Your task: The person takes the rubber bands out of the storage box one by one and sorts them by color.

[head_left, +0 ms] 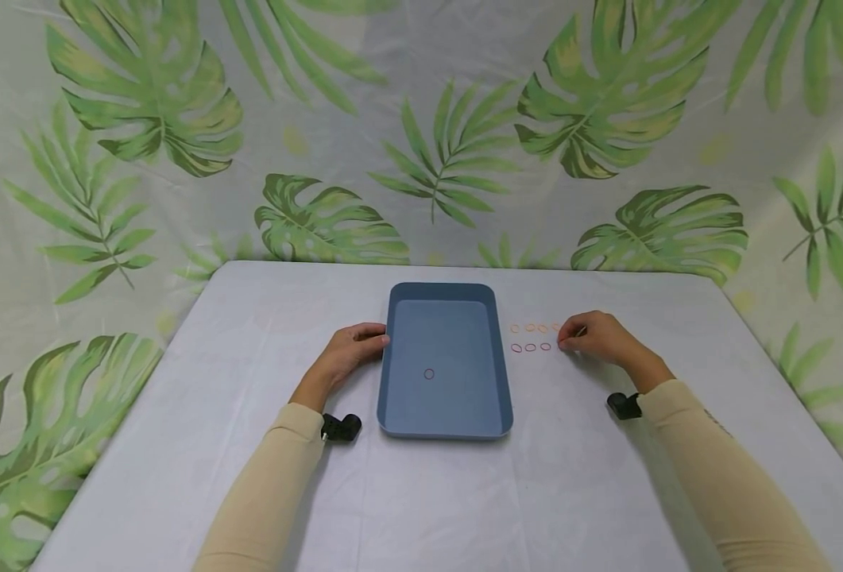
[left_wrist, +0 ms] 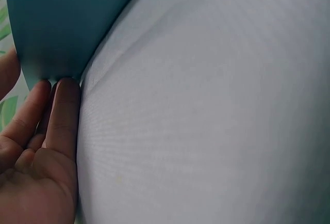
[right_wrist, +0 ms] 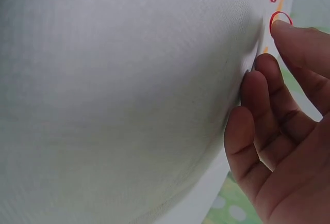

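Note:
Thumb and fingers of my left hand touch the left side of a blue-grey tray. In the left wrist view, nearly straight fingertips meet the tray's outer wall. One thin dark red rubber band lies inside the tray. To the right of the tray, my right hand is down at the end of a red row, pinching a red rubber band at its thumb tip; the index fingertip is hidden. Three red rubber bands lie beside that hand.
Behind the red row runs a row of several orange rubber bands, the last partly overlapped by my right hand. A white cloth covers the table. At the back hangs a leaf-print curtain. Each wrist carries a black camera.

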Demonstrator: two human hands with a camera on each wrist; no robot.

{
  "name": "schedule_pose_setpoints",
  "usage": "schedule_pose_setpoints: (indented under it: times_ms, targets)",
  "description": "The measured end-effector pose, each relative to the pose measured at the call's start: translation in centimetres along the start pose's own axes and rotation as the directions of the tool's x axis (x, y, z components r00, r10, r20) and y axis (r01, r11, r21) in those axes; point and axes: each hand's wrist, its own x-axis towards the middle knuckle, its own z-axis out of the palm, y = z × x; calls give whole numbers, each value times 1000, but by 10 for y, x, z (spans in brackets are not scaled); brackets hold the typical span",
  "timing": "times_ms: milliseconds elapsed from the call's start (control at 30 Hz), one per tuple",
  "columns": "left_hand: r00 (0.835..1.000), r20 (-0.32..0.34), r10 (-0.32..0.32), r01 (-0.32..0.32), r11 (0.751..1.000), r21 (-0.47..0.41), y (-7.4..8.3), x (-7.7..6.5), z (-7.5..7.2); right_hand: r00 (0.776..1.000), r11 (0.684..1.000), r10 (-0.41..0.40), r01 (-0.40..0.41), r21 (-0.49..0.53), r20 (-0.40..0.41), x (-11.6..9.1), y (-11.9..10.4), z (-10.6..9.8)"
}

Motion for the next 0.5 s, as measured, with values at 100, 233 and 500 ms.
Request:
schedule_pose_setpoints:
  times_ms: [100,233,500]
  targets:
    - [1000,0,0,0,1000,1,0,0,0,1000,1000,-8,8,-16,-3,1,0,1]
    - [1000,5,1,-1,1000,8,0,0,-1,1000,999,-18,18,-36,-3,2,1,1]
    - [1000,14,2,-2,1000,-13,0,-1,0,1000,998,18,-18,-58,4,1,0,1]
